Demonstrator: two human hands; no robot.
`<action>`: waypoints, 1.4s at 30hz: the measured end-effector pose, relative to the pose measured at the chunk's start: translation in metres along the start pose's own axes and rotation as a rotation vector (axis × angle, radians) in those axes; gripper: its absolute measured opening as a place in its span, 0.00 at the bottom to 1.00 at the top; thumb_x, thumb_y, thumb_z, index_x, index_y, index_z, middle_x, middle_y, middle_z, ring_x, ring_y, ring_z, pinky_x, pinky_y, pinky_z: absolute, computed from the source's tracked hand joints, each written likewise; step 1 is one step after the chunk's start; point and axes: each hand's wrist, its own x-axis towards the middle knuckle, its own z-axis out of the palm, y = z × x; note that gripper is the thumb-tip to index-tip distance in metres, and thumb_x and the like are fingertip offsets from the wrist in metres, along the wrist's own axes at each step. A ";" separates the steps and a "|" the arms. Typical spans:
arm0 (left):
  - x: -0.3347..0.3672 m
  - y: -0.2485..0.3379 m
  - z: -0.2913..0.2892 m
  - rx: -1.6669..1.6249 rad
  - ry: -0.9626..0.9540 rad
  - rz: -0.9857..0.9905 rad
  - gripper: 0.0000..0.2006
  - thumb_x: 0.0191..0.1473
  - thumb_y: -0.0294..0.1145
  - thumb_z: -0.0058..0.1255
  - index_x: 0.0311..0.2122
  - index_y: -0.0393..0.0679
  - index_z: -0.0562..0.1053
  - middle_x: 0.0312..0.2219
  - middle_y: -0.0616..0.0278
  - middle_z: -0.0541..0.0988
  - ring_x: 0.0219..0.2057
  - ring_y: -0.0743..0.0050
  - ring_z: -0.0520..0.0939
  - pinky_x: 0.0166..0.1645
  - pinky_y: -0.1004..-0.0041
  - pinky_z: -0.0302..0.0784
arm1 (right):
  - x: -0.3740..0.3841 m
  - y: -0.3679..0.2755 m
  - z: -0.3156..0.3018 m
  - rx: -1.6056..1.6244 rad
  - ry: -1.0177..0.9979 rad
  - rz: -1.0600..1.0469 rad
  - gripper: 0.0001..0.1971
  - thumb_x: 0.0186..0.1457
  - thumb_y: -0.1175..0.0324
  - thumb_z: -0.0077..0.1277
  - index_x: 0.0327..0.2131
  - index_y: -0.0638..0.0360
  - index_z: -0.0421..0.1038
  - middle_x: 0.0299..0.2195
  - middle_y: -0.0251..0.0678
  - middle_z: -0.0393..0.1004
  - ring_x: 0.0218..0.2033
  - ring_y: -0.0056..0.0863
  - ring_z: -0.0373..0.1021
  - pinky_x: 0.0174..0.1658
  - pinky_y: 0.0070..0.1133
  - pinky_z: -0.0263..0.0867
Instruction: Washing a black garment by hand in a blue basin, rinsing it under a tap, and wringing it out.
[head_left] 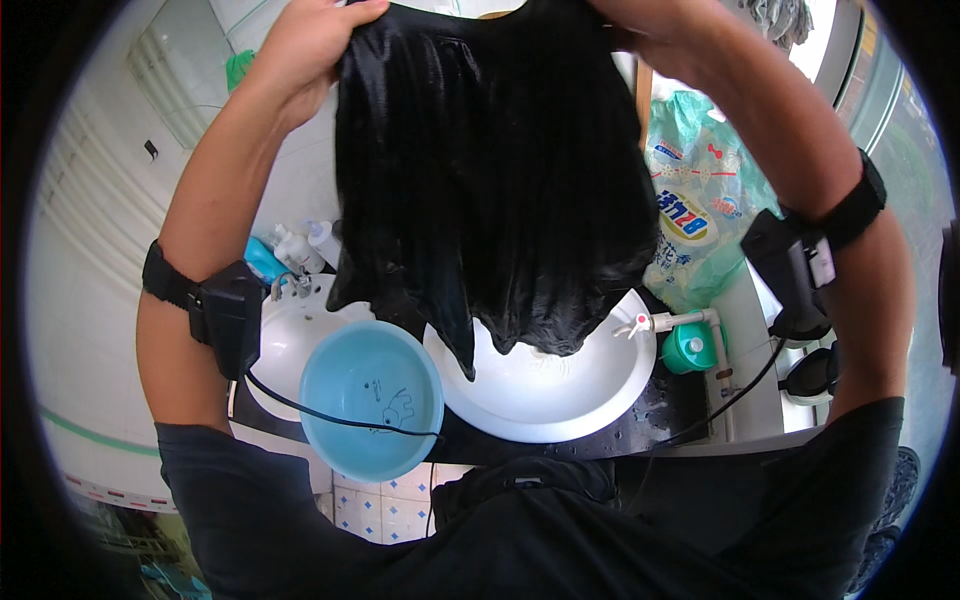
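Observation:
A black garment [490,170], shiny as if wet, hangs stretched between my two raised hands. My left hand [318,45] pinches its upper left corner, thumb along the top edge. My right hand [655,30] grips the upper right corner; its fingers are partly hidden behind the cloth and cut off by the picture's top. Folds run down the fabric to an uneven, pointed lower edge. That edge hangs over a white oval sink [540,405] and covers part of its far side. The exact kind of garment I cannot tell.
Left of the oval sink, a light blue basin [370,350] partly covers a second white sink [285,340]. A white tap [645,322] reaches in from the right, beside a green container [690,348]. Bottles [300,248] and a plastic detergent bag [695,210] stand behind. Cables hang from my forearm devices.

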 end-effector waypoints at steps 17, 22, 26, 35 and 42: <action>-0.069 0.063 0.035 -0.256 -0.205 -0.052 0.29 0.65 0.48 0.31 0.56 0.28 0.56 0.40 0.48 0.72 0.42 0.62 0.77 0.45 0.67 0.76 | -0.011 0.014 0.059 -0.054 -0.073 -0.378 0.24 0.50 0.56 0.59 0.41 0.67 0.67 0.26 0.39 0.73 0.29 0.20 0.69 0.32 0.17 0.66; -0.027 -0.003 0.000 -0.014 -0.287 0.089 0.39 0.59 0.58 0.37 0.65 0.40 0.44 0.48 0.39 0.68 0.42 0.60 0.79 0.45 0.74 0.77 | 0.011 0.038 0.065 0.455 -0.102 -0.184 0.06 0.59 0.74 0.43 0.37 0.64 0.69 0.26 0.34 0.71 0.26 0.20 0.68 0.30 0.18 0.66; -0.028 -0.104 0.028 0.260 0.266 0.366 0.30 0.55 0.61 0.44 0.52 0.45 0.66 0.38 0.62 0.76 0.36 0.67 0.78 0.44 0.71 0.71 | 0.012 0.030 0.074 0.724 -0.131 -0.109 0.09 0.62 0.72 0.36 0.37 0.61 0.69 0.27 0.35 0.72 0.27 0.24 0.70 0.33 0.20 0.68; -0.057 -0.083 0.063 -0.709 -0.565 -0.223 0.17 0.56 0.36 0.46 0.44 0.32 0.70 0.36 0.49 0.79 0.44 0.58 0.79 0.47 0.63 0.76 | 0.013 0.055 0.087 -0.063 0.081 -0.431 0.11 0.55 0.65 0.46 0.38 0.62 0.69 0.23 0.37 0.70 0.23 0.23 0.69 0.29 0.20 0.68; -0.059 -0.092 0.075 -0.743 -0.697 -0.300 0.09 0.50 0.32 0.47 0.27 0.37 0.70 0.15 0.64 0.66 0.21 0.70 0.72 0.47 0.59 0.73 | 0.012 0.084 0.059 0.104 -0.592 0.123 0.27 0.48 0.51 0.59 0.40 0.67 0.68 0.29 0.39 0.75 0.29 0.26 0.74 0.28 0.20 0.72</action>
